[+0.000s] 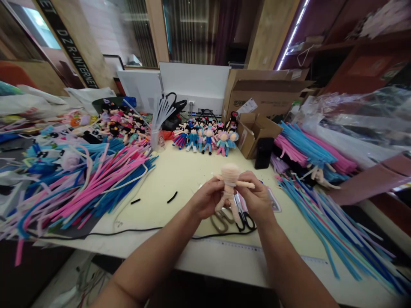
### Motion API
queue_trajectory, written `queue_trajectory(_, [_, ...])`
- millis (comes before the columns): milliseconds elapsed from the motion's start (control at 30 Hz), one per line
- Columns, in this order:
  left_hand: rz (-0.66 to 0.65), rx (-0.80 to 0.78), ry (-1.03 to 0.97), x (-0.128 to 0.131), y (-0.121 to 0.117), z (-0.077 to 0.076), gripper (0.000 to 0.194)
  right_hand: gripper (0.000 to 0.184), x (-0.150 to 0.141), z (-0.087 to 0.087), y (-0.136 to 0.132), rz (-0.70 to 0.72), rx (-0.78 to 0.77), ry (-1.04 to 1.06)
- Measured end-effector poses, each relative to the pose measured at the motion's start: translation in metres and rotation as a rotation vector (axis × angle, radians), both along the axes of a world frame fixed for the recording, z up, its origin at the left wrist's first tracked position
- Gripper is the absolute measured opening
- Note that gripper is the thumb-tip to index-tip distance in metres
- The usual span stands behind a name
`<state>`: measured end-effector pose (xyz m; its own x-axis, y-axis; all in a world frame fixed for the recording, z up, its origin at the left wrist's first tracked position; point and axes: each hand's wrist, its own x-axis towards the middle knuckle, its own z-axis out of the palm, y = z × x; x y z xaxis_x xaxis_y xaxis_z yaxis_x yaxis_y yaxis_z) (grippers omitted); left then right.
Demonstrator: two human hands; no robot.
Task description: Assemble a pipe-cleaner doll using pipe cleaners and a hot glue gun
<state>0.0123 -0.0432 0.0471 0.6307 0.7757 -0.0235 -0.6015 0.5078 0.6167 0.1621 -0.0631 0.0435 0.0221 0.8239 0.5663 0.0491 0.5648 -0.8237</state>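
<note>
A peach-coloured pipe-cleaner doll [230, 177], with a round head, arms and legs, is held upright over the table. My left hand [208, 197] is closed on its left side by the arm. On the other side, my right hand [256, 194] pinches it near the outstretched arm; the exact fingertip contact is partly hidden. Below the doll lie scissors with black handles [247, 221] and a second pair with olive-brown handles [219, 222], both partly covered by the doll and hands.
Bundles of pink and blue pipe cleaners [96, 184] cover the left; more blue ones [317, 222] lie right. Finished dolls [208, 139] stand at the back beside a small cardboard box [252, 137] and a black phone-like object [264, 152]. A black cable [128, 231] and ruler [237, 245] run along the front.
</note>
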Motion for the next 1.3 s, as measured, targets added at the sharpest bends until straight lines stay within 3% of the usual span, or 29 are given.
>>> queue_trajectory(233, [0.095,0.058,0.077,-0.005,-0.016,0.014,0.026,0.005,-0.009,0.011,-0.014,-0.023,-0.136,0.160])
queue_trajectory(467, [0.254,0.156,0.164,-0.011,-0.031,0.026,0.028,0.011,-0.025,0.003,-0.019,0.064,-0.179,0.371])
queue_trajectory(700, [0.313,0.206,0.217,-0.016,-0.035,0.023,0.028,0.018,-0.034,0.005,-0.033,0.142,-0.268,0.402])
queue_trajectory(867, [0.317,0.186,0.212,-0.017,-0.039,0.022,0.030,0.021,-0.044,0.009,-0.040,0.114,-0.305,0.453])
queue_trajectory(1300, [0.414,0.129,0.188,-0.013,-0.040,0.017,0.036,0.022,-0.052,0.003,-0.037,0.108,-0.326,0.513])
